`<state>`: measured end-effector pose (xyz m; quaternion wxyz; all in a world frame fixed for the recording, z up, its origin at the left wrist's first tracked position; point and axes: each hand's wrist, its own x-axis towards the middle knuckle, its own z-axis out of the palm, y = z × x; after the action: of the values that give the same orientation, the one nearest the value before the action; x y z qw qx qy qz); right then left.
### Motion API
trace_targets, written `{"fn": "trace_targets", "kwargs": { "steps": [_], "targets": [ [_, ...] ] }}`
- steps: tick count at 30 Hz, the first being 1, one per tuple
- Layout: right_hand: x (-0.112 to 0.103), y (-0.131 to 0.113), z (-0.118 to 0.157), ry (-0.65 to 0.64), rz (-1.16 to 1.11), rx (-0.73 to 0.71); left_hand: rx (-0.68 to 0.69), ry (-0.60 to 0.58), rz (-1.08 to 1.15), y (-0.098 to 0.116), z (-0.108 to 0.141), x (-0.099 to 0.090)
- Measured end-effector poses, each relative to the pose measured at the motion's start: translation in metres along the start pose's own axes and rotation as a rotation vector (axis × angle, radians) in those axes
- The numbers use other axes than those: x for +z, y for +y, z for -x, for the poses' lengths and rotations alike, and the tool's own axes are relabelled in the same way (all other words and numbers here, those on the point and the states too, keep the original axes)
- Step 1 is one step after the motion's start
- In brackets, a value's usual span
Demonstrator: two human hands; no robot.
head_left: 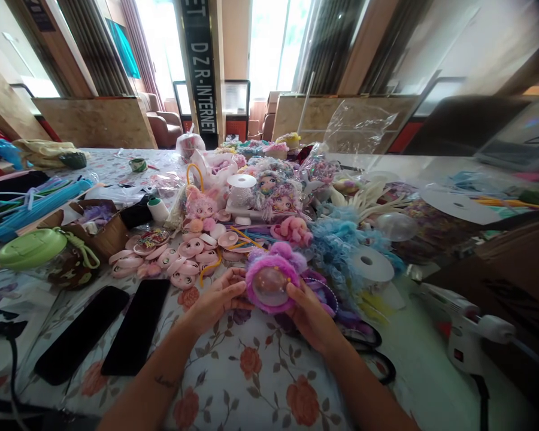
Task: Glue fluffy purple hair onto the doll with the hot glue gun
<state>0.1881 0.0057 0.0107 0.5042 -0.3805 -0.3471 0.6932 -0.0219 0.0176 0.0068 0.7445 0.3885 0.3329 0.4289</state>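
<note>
A fuzzy purple-pink ring with a clear dome [269, 286] in its middle is held up over the flowered cloth. Fluffy lilac tufts stand on its top edge. My left hand [224, 296] is at its left side, with the fingers against the rim. On the right side my right hand [312, 311] grips the rim, its thumb on the front by the dome. Behind my right hand lie a purple bundle and a beaded string [335, 293]. Doll face pieces [184, 272] lie to the left of the ring.
Two black phones [137, 326] lie at the left, near a green case [31, 248]. Blue yarn [336, 230], a white spool [372, 264], black-handled scissors [379, 359] and a glue gun [458, 317] are to the right. Finished dolls [200, 206] and a small spool [241, 188] stand behind.
</note>
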Motion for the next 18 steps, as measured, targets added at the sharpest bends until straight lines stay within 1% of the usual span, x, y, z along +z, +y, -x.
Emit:
{"fn": "trace_targets", "kwargs": {
  "steps": [5, 9, 12, 15, 18],
  "targets": [
    [-0.006, 0.003, -0.003, -0.026, -0.074, 0.039, 0.104, 0.097, 0.029, 0.007, 0.001, 0.002],
    [-0.006, 0.007, -0.004, -0.038, -0.071, 0.044, 0.191, 0.130, 0.046, 0.005, 0.001, 0.003],
    [-0.002, 0.008, -0.004, -0.041, -0.093, 0.042, 0.227, 0.073, 0.011, 0.000, 0.001, 0.005],
    [0.004, 0.010, -0.003, -0.027, -0.107, 0.042, 0.202, 0.006, 0.003, -0.003, 0.002, 0.007],
    [0.009, 0.011, -0.001, -0.022, -0.040, 0.033, 0.187, 0.013, 0.019, -0.002, 0.003, 0.010]
  ]
}}
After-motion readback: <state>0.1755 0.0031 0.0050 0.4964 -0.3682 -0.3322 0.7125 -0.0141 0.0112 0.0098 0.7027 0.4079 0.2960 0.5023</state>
